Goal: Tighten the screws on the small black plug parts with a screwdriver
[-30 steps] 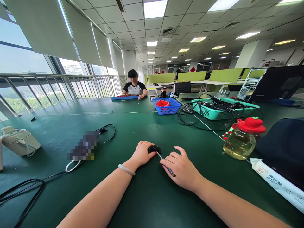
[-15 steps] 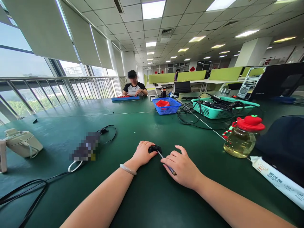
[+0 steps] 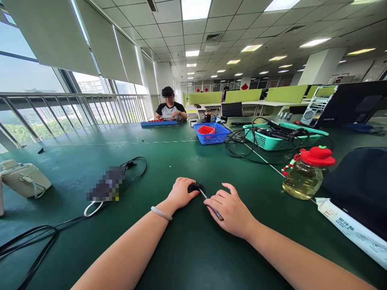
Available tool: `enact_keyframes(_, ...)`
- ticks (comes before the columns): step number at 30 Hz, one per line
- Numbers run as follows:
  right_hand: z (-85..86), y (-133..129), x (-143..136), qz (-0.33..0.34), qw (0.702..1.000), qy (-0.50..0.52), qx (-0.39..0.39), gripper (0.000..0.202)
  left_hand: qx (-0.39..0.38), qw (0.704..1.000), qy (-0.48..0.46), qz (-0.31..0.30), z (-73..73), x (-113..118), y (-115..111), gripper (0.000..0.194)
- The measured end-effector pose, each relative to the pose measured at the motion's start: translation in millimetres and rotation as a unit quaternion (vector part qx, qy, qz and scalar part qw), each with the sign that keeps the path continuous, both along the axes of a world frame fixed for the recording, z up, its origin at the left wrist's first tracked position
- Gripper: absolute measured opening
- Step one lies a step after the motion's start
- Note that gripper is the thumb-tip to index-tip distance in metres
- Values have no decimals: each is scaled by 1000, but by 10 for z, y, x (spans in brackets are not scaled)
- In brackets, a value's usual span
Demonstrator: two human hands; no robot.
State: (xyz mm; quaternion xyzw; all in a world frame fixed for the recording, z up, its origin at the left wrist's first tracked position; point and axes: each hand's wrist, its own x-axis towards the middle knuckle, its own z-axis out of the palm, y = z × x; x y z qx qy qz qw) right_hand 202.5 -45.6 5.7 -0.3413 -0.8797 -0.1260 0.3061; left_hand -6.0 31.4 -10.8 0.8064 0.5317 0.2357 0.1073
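A small black part (image 3: 197,186) rests on the dark green table, gripped by the fingers and thumb of my left hand (image 3: 182,194). A pale bracelet circles my left wrist. My right hand (image 3: 226,207) is closed on a thin tool (image 3: 214,208) with a metal shaft and a darker handle. The tool slants up and left, and its tip meets the black part. What exactly the tip touches is too small to tell.
Ahead are a blue basket (image 3: 211,135) and a green basket of black cables (image 3: 279,141). A red-lidded jar (image 3: 305,173) and a white packet (image 3: 347,229) lie right; a beige case (image 3: 26,179) and cables left. A person sits across the table (image 3: 133,151).
The view has shifted slightly, so the table items sit a little further left. Both hands keep nearly the same pose around the black part and the tool.
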Motion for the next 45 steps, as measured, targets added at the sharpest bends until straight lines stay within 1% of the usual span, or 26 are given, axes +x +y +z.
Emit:
enact_keyframes(7,-13,9,12,1,1000,-10,-7,17,2,1000,4,2,-15,-1,13,36)
enact_keyframes(14,-27,7,22,6,1000,-21,-14,18,-4,1000,9,3,23,14,-11,38)
enact_keyframes(18,-23,5,25,7,1000,-19,-14,19,-1,1000,8,-4,33,16,-16,35)
enact_keyframes(27,-20,4,23,0,1000,-24,-19,18,6,1000,3,-6,3,7,2,33)
enact_keyframes(34,-31,23,40,-7,1000,-19,-16,18,3,1000,5,-2,18,13,-11,34)
enact_keyframes(37,-36,30,44,-8,1000,-17,-22,19,5,1000,1,-12,24,8,-14,34)
enact_keyframes(40,-32,37,47,-12,999,-3,-36,19,0,999,-2,-33,40,2,-21,33)
enact_keyframes(45,-32,72,73,-7,995,56,-84,18,-1,999,-7,-51,70,4,-41,32)
